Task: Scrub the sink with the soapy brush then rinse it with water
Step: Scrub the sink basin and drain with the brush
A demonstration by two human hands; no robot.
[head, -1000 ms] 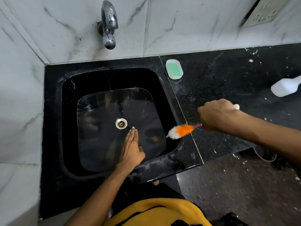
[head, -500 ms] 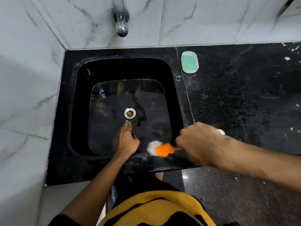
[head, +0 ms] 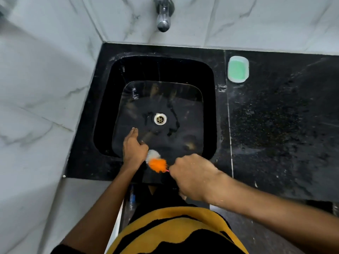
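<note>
A black square sink (head: 102,110) is set into a black stone counter, with a metal drain (head: 160,118) at its middle. My right hand (head: 190,176) grips the handle of a brush (head: 156,161) with white and orange bristles; the bristle head lies at the sink's near wall. My left hand (head: 133,149) rests flat on the sink floor with straight fingers pointing toward the drain, touching the white bristles. A chrome tap (head: 163,15) sticks out of the marble wall above the sink; no water runs from it.
A white soap dish with a green bar (head: 238,69) sits on the speckled black counter (head: 284,125) right of the sink. Marble walls close off the left and back. My yellow and black shirt fills the bottom of the view.
My right hand carried the brush from over the counter edge left into the sink's near side, up against my left hand. The left hand stayed on the sink floor.
</note>
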